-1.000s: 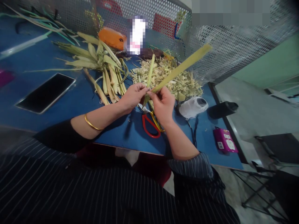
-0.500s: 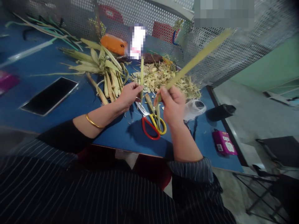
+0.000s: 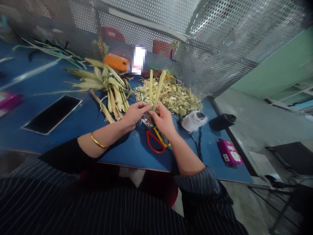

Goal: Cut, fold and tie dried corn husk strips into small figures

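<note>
My left hand [image 3: 137, 114] pinches a narrow green husk strip [image 3: 151, 85] that stands upright. Close beside it, my right hand [image 3: 162, 119] grips a second, slightly wider husk strip [image 3: 160, 86], which leans to the right. The fingertips of both hands meet or nearly meet at the strips' lower ends, which are partly hidden. Under the hands lie scissors [image 3: 156, 147] with one red and one yellow handle loop; my right hand covers part of them. Behind the hands is a heap of husk scraps [image 3: 171, 91]. A bundle of long corn husks [image 3: 114, 94] lies to the left.
A black phone [image 3: 52, 114] lies on the blue table at left. To the right are a white thread spool [image 3: 195, 120], a black cylinder [image 3: 222, 121] and a purple pack [image 3: 230, 151]. An orange pouch [image 3: 116, 62] and a perforated metal screen [image 3: 151, 23] stand behind.
My right hand has moved left and brought its husk strip beside the one in my left hand. That strip now points more upright. The camera view has tilted up slightly.
</note>
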The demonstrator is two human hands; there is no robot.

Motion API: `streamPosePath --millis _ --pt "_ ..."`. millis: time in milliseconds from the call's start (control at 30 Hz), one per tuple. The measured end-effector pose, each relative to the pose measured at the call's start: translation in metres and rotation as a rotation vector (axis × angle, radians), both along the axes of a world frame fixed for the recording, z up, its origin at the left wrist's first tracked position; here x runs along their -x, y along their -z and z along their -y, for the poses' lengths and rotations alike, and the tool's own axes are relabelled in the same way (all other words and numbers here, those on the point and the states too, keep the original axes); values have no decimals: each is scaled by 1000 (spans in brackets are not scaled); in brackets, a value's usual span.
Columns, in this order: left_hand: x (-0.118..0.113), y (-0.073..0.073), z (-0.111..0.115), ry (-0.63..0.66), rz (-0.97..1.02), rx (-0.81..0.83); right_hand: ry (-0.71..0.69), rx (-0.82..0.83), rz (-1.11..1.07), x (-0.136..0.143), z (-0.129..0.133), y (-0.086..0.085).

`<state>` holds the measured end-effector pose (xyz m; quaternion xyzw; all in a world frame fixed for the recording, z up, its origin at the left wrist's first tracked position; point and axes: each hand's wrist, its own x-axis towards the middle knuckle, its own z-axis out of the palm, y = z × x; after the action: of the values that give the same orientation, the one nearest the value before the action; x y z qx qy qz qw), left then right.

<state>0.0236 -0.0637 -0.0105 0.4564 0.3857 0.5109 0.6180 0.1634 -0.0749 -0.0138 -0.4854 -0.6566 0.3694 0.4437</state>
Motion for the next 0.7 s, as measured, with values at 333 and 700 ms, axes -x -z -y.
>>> streamPosePath --millis 333,700 --pt "2 -14 -1 -15 116 67 -264 240 6 13 11 6" --pt "12 -36 11 184 -158 -116 198 -141 -266 -15 -5 -25"
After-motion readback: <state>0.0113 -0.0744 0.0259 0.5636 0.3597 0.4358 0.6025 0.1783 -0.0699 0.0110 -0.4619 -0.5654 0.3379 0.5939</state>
